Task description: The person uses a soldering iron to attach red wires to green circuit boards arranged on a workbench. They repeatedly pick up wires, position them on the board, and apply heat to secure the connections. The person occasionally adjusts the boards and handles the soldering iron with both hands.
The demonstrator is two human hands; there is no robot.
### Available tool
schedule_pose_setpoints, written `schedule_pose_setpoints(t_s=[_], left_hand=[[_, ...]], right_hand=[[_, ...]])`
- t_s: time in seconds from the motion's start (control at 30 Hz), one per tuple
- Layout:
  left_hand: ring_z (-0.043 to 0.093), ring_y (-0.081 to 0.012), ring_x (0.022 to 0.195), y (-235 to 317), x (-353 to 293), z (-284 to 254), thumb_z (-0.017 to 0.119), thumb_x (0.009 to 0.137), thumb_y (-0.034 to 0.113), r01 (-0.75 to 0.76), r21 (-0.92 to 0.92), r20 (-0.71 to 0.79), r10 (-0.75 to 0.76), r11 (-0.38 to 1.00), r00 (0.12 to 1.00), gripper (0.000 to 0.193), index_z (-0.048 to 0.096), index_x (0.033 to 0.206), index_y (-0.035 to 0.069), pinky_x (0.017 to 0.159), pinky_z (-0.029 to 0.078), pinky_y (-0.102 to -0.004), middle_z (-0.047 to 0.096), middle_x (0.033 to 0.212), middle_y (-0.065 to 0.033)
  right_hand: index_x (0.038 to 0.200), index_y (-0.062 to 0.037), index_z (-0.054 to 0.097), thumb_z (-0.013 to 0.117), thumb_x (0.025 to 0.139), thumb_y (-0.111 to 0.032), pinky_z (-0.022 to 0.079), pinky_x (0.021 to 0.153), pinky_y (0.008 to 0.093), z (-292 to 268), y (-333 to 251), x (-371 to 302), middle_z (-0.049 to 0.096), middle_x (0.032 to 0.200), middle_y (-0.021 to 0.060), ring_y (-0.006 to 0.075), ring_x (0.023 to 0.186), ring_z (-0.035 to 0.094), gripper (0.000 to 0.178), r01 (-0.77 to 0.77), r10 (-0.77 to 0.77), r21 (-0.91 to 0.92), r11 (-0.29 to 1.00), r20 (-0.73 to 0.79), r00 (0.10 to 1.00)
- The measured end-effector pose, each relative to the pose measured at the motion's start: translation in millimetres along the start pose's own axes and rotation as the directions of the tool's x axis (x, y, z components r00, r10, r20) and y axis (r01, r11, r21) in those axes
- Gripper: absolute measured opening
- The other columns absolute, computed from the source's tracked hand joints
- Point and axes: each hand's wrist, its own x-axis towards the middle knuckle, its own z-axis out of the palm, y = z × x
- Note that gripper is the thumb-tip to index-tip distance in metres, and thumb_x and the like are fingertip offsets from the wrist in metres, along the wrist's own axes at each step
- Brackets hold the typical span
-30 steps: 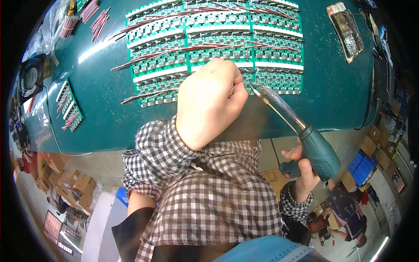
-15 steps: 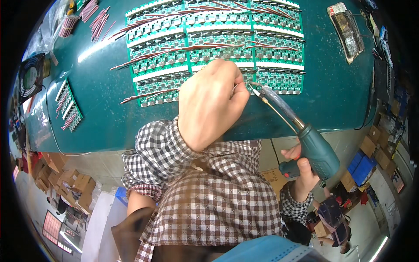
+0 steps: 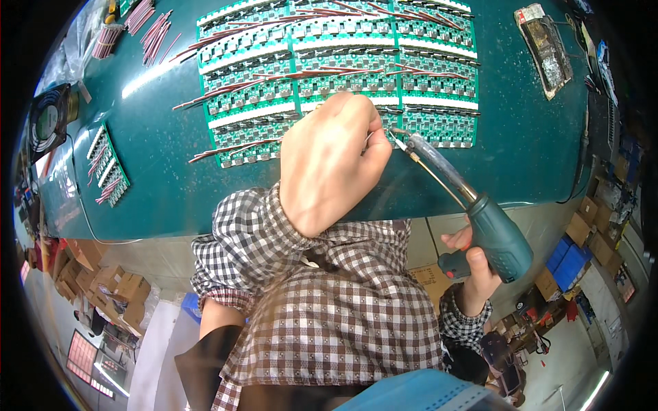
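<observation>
My left hand [image 3: 332, 164] is closed over the near edge of the circuit boards [image 3: 439, 127], back of the hand up. Its thumb and fingertips pinch a thin wire [image 3: 368, 139], mostly hidden by the fingers. At the lower right, my right hand [image 3: 480, 277] grips the handle of a dark green soldering gun [image 3: 504, 240]. The gun's metal tip slants up to the left and meets the board beside my left fingertips. Several green boards lie side by side in rows, with white connector strips and dark red and black wires [image 3: 236, 147] laid across them.
A separate small board [image 3: 107, 166] lies at the left, near a black fan [image 3: 53, 120]. Bundles of reddish wires [image 3: 156, 38] rest at the far left. A scorched, worn block [image 3: 543, 51] sits far right. The green table's [image 3: 164, 198] front edge runs before me.
Both hands and the soldering gun hold almost the same place. In the background at the lower right, another person has shifted position.
</observation>
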Motion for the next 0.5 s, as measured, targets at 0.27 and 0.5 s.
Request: schedule_pose_setpoints(t_s=[0.27, 0.5], left_hand=[[0.049, -0.0172, 0.053, 0.7, 0.7, -0.7, 0.066, 0.067, 0.002, 0.003, -0.001, 0.008, -0.003, 1.000, 1.000, 0.013, 0.055, 0.071, 0.007, 0.049, 0.041, -0.0296, 0.049, 0.062, -0.0029], [0.049, -0.0171, 0.053, 1.3, 0.4, 0.1, 0.066, 0.067, 0.002, 0.017, -0.003, 0.005, -0.017, 1.000, 1.000, 0.013, 0.055, 0.071, 0.008, 0.049, 0.041, -0.0298, 0.049, 0.062, -0.0030]], right_hand=[[0.113, 0.0148, 0.050, 0.065, 0.083, -0.035, 0.056, 0.067, 0.0401, 0.9, -1.5, 0.6, 0.055, 0.073, 0.0109, 0.0222, 0.067, 0.057, 0.060, 0.022, -0.022, -0.012, 1.000, 0.014, 1.000], [0.112, 0.0139, 0.051, 0.065, 0.083, -0.035, 0.056, 0.068, 0.0404, -1.1, -0.5, 0.9, 0.055, 0.075, 0.0111, 0.0224, 0.069, 0.058, 0.058, 0.019, -0.019, -0.016, 1.000, 0.031, 0.999]])
